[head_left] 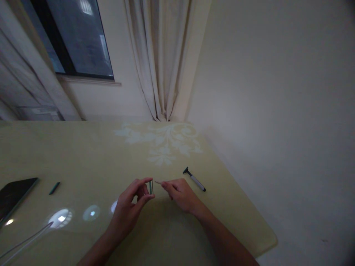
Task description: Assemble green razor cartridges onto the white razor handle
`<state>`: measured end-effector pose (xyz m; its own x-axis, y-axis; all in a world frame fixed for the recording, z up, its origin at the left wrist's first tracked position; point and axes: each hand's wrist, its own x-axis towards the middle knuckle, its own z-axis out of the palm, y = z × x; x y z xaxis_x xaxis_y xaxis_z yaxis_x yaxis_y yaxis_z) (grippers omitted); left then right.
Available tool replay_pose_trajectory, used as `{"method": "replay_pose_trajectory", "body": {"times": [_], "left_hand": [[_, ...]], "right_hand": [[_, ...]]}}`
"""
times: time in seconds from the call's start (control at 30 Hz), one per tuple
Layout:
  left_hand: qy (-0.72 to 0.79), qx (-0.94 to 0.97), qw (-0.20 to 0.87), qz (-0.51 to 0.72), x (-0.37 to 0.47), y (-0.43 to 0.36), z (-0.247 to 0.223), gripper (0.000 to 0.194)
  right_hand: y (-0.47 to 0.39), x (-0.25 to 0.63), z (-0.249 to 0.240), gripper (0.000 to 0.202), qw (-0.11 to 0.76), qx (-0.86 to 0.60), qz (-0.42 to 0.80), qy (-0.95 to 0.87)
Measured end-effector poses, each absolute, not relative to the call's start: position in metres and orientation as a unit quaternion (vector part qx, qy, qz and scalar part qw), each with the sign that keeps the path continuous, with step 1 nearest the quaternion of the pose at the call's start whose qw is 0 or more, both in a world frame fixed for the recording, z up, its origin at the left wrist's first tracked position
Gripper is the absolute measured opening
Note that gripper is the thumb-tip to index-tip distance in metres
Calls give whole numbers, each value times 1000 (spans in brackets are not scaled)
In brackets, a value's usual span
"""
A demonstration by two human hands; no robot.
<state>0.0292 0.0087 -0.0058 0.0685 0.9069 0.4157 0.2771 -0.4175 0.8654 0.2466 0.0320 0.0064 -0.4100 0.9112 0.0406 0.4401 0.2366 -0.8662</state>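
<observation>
Between the thumb and fingers of my left hand (128, 207), a small flat piece with green and silvery strips (151, 187), like a razor blade cartridge, is held upright by its two ends. My right hand (181, 194) pinches a short thin pale stick (158, 182). The tip of that stick points left at the strip piece, with a narrow gap between them. Just beyond my right hand lies a razor (196, 181) with a grey and black handle, its dark head toward the upper left.
A small dark green-edged bar (54, 188) lies on the left of the glossy yellowish table (91, 155). Near it are a dark flat device (16, 194) and a pale cable (26, 240). A wall (277, 129) runs along the table's right edge; curtains (159, 55) hang behind.
</observation>
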Motion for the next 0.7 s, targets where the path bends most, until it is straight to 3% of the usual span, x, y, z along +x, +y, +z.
{"method": "replay_pose_trajectory", "body": {"times": [0.2,0.37,0.7], "left_hand": [[446,666,287,524,28,9,-6,31],[435,672,287,526,28,9,-5,32],[441,672,287,521,30,8,-6,31]], "right_hand": [[27,239,9,65,288,-404,430,-754],[30,242,10,69,320,-478,395,-717],[28,239,7,72,315,-475,409,-713]]}}
